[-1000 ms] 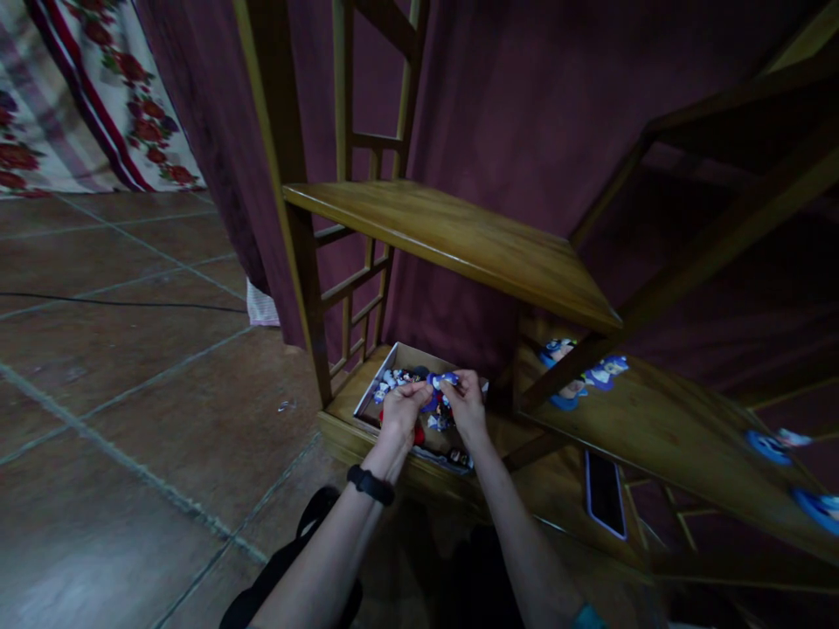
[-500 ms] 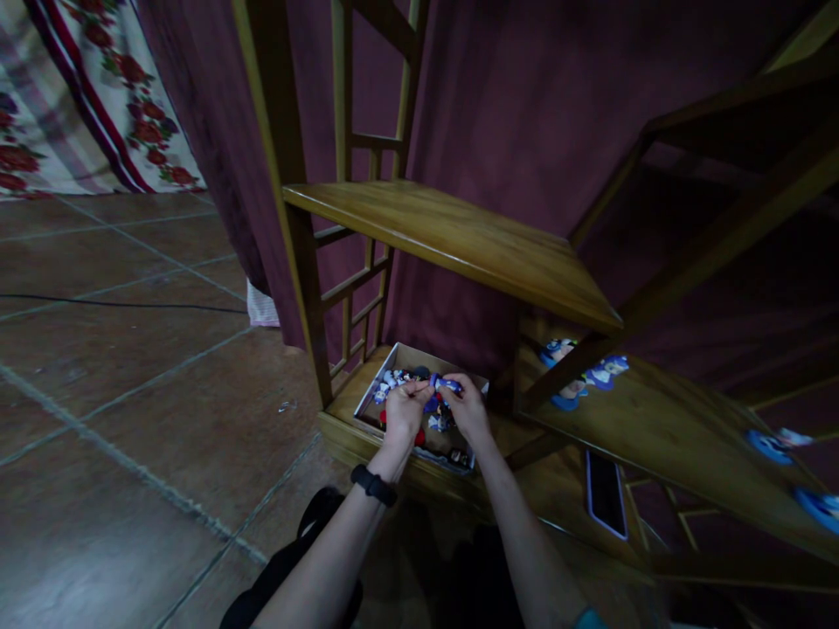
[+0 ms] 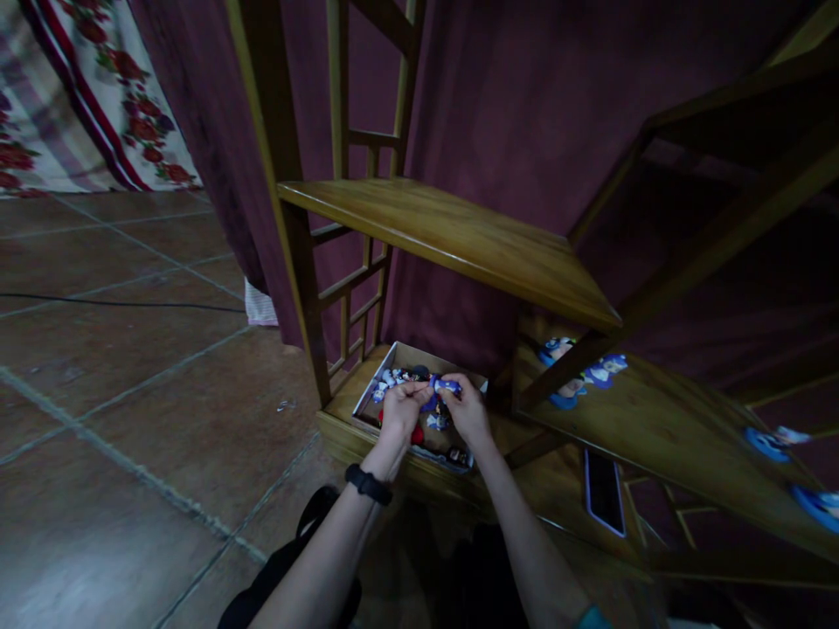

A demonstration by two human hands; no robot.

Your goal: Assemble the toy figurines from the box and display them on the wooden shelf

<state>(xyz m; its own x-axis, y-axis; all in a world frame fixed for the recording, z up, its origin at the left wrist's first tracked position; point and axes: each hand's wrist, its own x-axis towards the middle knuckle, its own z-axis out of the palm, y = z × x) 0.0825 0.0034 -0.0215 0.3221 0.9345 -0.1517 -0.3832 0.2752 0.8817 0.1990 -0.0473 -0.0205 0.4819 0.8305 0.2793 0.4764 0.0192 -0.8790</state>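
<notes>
A small blue-and-white figurine (image 3: 447, 385) is pinched between both hands above a shallow cardboard box (image 3: 395, 351). My left hand (image 3: 405, 411) closes on its left end, wearing a black band on the wrist. From the other side, the fingers of my right hand (image 3: 467, 408) grip it. Several small figurines (image 3: 388, 382) lie in the box, mostly white, blue and dark. Red pieces (image 3: 417, 434) show beside my left hand. Fingers cover part of the held piece, so its details are hard to make out.
The box rests on the low shelf (image 3: 341, 409) of a wooden stand, under a higher wooden board (image 3: 446, 229). To the right, several blue-and-white figurines (image 3: 604, 370) stand on another shelf (image 3: 655, 419). A phone (image 3: 604, 491) lies below it. A cable (image 3: 118, 301) crosses the tiled floor.
Both hands stay almost in place with the figurine between them. The whole view has shifted very slightly.
</notes>
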